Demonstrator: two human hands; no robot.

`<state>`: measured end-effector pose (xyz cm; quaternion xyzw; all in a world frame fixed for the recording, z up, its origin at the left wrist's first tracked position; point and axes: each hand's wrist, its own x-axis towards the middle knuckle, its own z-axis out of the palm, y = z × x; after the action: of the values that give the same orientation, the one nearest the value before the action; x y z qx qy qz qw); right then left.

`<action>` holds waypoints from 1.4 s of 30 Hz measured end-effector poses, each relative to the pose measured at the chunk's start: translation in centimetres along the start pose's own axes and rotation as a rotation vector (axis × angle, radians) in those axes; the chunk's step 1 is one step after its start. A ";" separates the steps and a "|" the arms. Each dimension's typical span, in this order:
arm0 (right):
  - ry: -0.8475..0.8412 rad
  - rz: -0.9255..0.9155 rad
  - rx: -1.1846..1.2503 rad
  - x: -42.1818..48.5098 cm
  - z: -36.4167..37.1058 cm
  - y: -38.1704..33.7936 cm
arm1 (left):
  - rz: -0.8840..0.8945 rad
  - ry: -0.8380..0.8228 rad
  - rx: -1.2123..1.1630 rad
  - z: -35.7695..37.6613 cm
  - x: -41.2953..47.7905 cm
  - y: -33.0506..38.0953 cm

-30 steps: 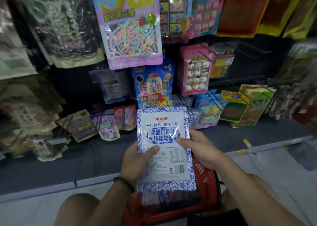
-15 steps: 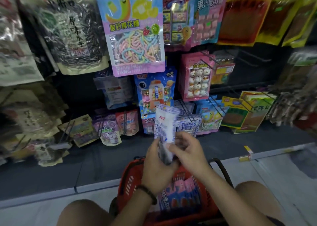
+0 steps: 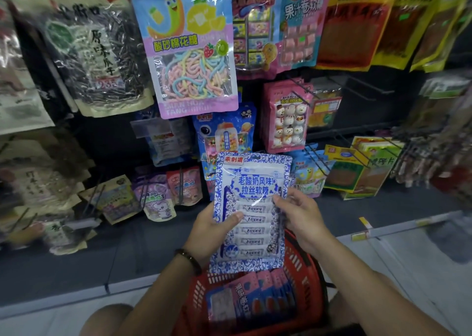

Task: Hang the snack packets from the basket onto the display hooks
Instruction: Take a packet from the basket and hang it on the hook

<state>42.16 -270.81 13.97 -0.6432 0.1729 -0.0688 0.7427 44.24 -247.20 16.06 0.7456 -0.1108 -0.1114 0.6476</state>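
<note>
Holding the blue-and-white packet (image 3: 251, 208) upright above the red basket (image 3: 305, 266), my left grip (image 3: 212, 229) and right grip (image 3: 298, 215) pinched its side edges; it wasn't hung yet, and more packets (image 3: 258, 295) lay inside.

A bag of striped seeds (image 3: 102, 55) hangs at the upper left of the frame, beside a pastel candy-rope bag (image 3: 191, 80). A pink snowman sweets pack (image 3: 286, 121) hangs right of centre. Yellow labels (image 3: 364, 224) sit on the ledge edge above the pale floor (image 3: 408, 272).
</note>
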 end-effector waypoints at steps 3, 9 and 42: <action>-0.004 -0.047 0.017 0.6 -0.9 0.4 | 0.069 0.071 0.049 0.5 0.4 0.2; 0.079 -0.202 -0.122 1.9 -2.5 0.2 | 0.045 0.124 0.063 2.1 2.9 -0.4; -0.005 0.183 -0.087 18.4 -10.0 10.7 | -0.362 0.287 0.161 15.3 19.2 -13.3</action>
<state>54.54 -284.32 -0.69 -0.6566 0.2316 0.0086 0.7177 58.05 -265.74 0.34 0.8106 0.1094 -0.1095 0.5648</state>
